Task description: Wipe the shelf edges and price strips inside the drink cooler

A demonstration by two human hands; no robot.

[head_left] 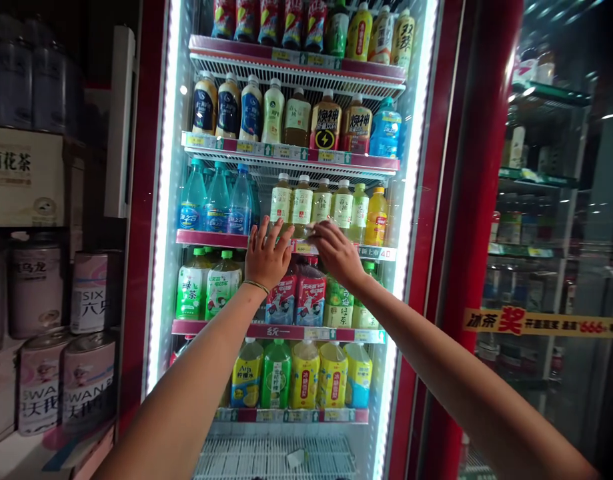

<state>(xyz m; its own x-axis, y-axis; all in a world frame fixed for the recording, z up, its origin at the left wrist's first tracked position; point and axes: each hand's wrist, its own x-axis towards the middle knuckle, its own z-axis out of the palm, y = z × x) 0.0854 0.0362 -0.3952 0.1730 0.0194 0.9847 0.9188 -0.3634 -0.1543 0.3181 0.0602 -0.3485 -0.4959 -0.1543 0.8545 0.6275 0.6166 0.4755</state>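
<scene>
My left hand is in front of the middle shelf's price strip, fingers spread and pointing up, holding nothing visible. My right hand is a little to its right, at the same strip. Its fingers are bent together around a small whitish thing whose kind I cannot make out. Just behind my hands is a row of pale-green tea bottles. To their left stand blue water bottles, and a yellow bottle ends the row at the right. Below, red-labelled bottles are partly covered by my hands.
The lit drinks cooler has several shelves of bottles and a wire rack at the bottom. Stacked cans and a tea box stand at the left. A red door frame and another glass-fronted cabinet are at the right.
</scene>
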